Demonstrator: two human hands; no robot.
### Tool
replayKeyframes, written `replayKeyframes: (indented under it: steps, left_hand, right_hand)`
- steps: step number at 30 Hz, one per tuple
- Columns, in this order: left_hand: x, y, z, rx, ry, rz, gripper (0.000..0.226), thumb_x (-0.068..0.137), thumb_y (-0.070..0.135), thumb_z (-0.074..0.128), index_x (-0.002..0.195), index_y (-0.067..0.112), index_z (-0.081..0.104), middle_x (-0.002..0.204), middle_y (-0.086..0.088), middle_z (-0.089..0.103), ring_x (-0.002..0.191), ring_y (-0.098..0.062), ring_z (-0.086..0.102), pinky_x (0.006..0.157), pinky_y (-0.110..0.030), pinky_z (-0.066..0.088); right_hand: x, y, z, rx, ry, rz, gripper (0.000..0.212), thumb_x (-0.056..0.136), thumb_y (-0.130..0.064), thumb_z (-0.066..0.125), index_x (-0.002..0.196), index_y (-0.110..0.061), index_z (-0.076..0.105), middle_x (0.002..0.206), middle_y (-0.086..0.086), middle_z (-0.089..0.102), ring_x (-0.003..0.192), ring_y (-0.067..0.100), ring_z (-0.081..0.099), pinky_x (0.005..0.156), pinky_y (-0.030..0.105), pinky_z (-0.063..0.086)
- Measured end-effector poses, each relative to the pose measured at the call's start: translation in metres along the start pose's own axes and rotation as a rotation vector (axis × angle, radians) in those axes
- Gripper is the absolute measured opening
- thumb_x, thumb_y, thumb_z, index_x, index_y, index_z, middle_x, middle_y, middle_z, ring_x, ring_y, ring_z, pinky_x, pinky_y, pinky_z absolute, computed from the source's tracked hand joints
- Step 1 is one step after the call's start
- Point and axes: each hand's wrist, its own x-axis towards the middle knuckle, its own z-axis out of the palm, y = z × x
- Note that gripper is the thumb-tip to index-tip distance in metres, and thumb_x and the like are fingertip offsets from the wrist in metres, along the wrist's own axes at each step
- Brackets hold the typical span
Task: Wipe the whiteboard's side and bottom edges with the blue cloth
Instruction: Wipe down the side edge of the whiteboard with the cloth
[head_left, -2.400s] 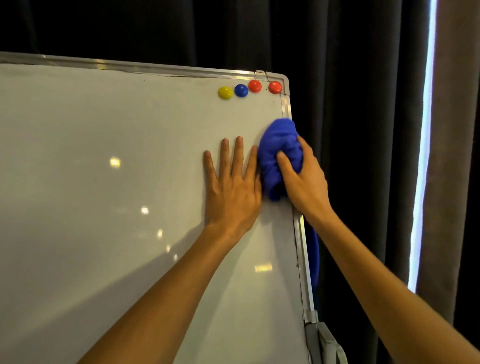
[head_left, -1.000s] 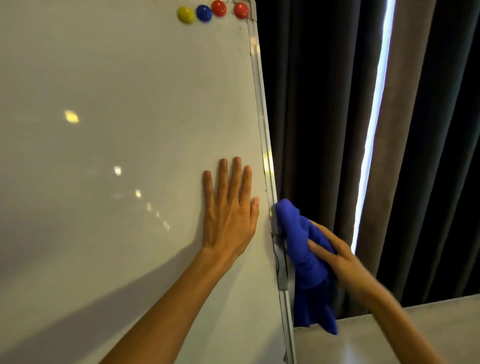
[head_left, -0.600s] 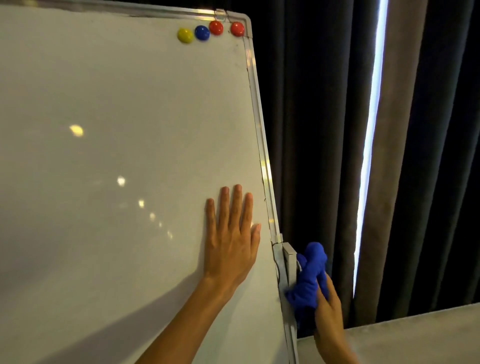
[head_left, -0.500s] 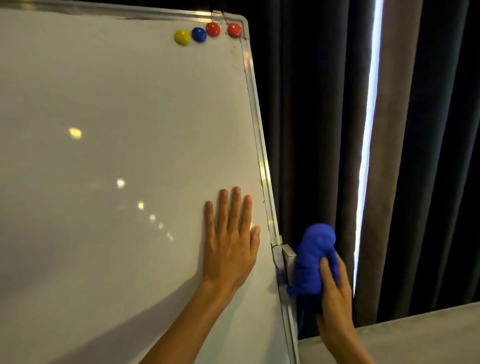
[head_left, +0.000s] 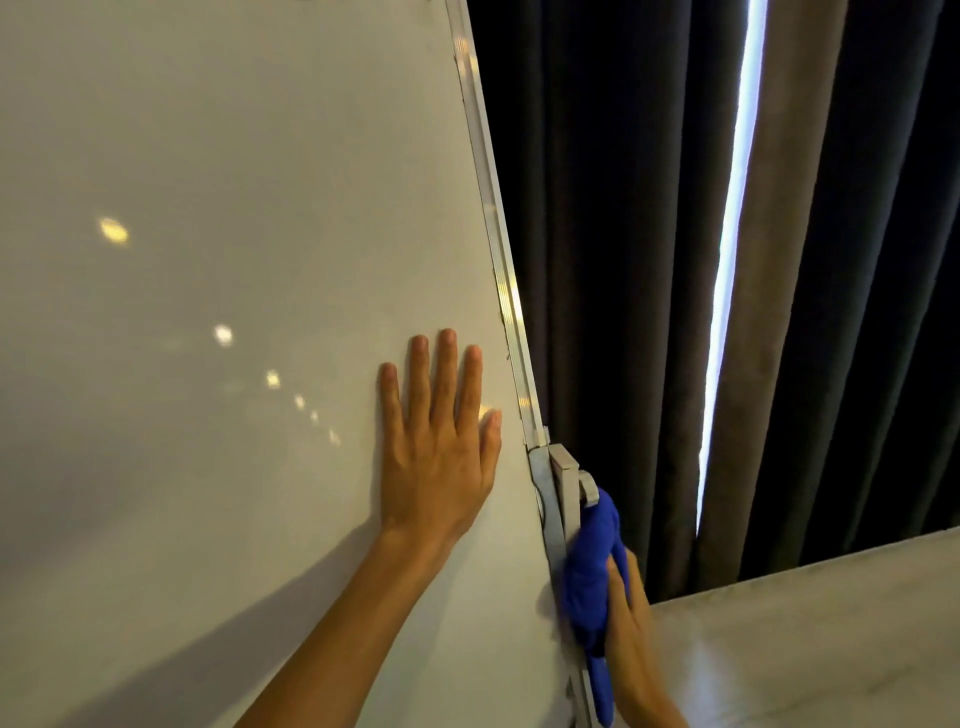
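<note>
The whiteboard (head_left: 234, 260) fills the left of the view, and its metal right side edge (head_left: 493, 228) runs down to a grey bracket (head_left: 563, 483). My left hand (head_left: 439, 447) lies flat on the board face, fingers spread, close to that edge. My right hand (head_left: 631, 634) grips the bunched blue cloth (head_left: 589, 577) and presses it against the outer side of the edge just below the bracket. A tail of the cloth hangs down past my wrist. The board's bottom edge is out of view.
Dark curtains (head_left: 623, 260) hang right behind the board's side edge, with a bright slit of daylight (head_left: 732, 260) between them. A pale floor or ledge surface (head_left: 805, 623) shows at the lower right.
My right hand has slid the cloth down the side edge, from near the top corner to below the bracket. The view has dropped, so the magnets are out of frame. My left hand stays flat.
</note>
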Motion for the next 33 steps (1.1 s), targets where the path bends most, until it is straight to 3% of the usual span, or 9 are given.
replayKeyframes:
  steps: [2,4,7,11,13,16,23,30,33]
  left_hand:
    - [0.001,0.0,0.0,0.012,-0.001,-0.007,0.07,0.106,0.051,0.013,0.163,0.011,0.005,0.169,-0.017,0.0,0.155,-0.038,0.001,0.124,-0.057,0.006]
    - [0.001,0.002,-0.002,-0.001,-0.005,-0.015,0.07,0.107,0.051,0.013,0.163,0.011,0.005,0.169,-0.016,0.0,0.155,-0.037,0.001,0.125,-0.057,0.006]
    - [0.0,0.004,0.0,0.002,-0.006,-0.012,0.07,0.107,0.05,0.013,0.163,0.01,0.005,0.169,-0.016,0.001,0.155,-0.037,0.001,0.124,-0.057,0.006]
    - [0.0,0.005,-0.002,-0.008,0.0,-0.016,0.069,0.107,0.05,0.011,0.163,0.01,0.005,0.169,-0.016,0.003,0.155,-0.038,0.003,0.124,-0.057,0.007]
    - [-0.001,0.003,-0.002,-0.01,0.009,-0.014,0.069,0.107,0.05,0.011,0.163,0.01,0.006,0.169,-0.016,0.004,0.155,-0.037,0.005,0.124,-0.057,0.008]
    - [-0.003,0.003,-0.002,-0.007,0.014,-0.015,0.069,0.107,0.05,0.012,0.163,0.011,0.008,0.169,-0.015,0.006,0.155,-0.037,0.006,0.124,-0.056,0.007]
    - [-0.027,0.005,-0.002,-0.027,-0.025,0.005,0.069,0.107,0.049,0.013,0.163,0.01,0.005,0.169,-0.017,0.004,0.155,-0.038,0.004,0.124,-0.056,0.008]
    - [-0.073,0.002,-0.002,-0.023,-0.1,0.101,0.073,0.106,0.052,0.018,0.163,0.011,0.0,0.169,-0.019,-0.001,0.155,-0.04,0.001,0.125,-0.055,0.008]
    - [-0.089,-0.002,0.0,-0.026,-0.124,0.131,0.074,0.105,0.053,0.019,0.163,0.011,-0.001,0.168,-0.019,-0.003,0.154,-0.04,-0.001,0.125,-0.055,0.008]
  right_hand:
    - [-0.011,0.023,0.004,-0.12,0.121,-0.019,0.038,0.099,-0.037,0.043,0.127,-0.014,0.057,0.13,0.01,0.057,0.111,0.02,0.059,0.089,0.024,0.044]
    - [-0.03,0.041,0.004,-0.113,0.133,-0.065,0.044,0.097,-0.05,0.04,0.134,-0.029,0.051,0.135,0.0,0.055,0.126,0.019,0.052,0.1,0.03,0.04]
    - [-0.022,0.014,0.012,0.076,0.116,-0.189,0.022,0.101,-0.034,0.04,0.117,-0.04,0.055,0.124,-0.001,0.061,0.111,0.002,0.061,0.085,0.012,0.048]
    - [-0.023,-0.037,0.031,0.17,0.127,-0.419,0.037,0.095,-0.045,0.046,0.13,-0.036,0.052,0.118,-0.009,0.065,0.106,0.006,0.064,0.09,0.017,0.052]
    - [-0.032,-0.027,0.037,0.128,0.142,-0.46,0.041,0.095,-0.041,0.05,0.134,-0.032,0.048,0.118,-0.015,0.064,0.106,0.001,0.063,0.088,0.011,0.05]
    - [-0.049,0.01,0.041,0.076,0.169,-0.437,0.031,0.095,-0.034,0.053,0.123,-0.044,0.049,0.11,-0.024,0.065,0.1,-0.004,0.063,0.078,0.005,0.049]
    - [-0.079,0.063,0.025,0.037,0.177,-0.227,0.024,0.086,-0.046,0.048,0.109,-0.046,0.052,0.109,-0.016,0.065,0.096,-0.006,0.062,0.066,0.005,0.049]
    - [-0.063,-0.011,0.044,0.03,0.187,-0.442,0.04,0.088,-0.041,0.06,0.126,-0.038,0.05,0.107,-0.028,0.065,0.1,0.0,0.065,0.079,0.015,0.056]
    - [-0.063,-0.002,0.046,-0.039,0.201,-0.446,0.039,0.088,-0.04,0.063,0.124,-0.046,0.048,0.107,-0.032,0.063,0.101,-0.001,0.064,0.08,0.014,0.055]
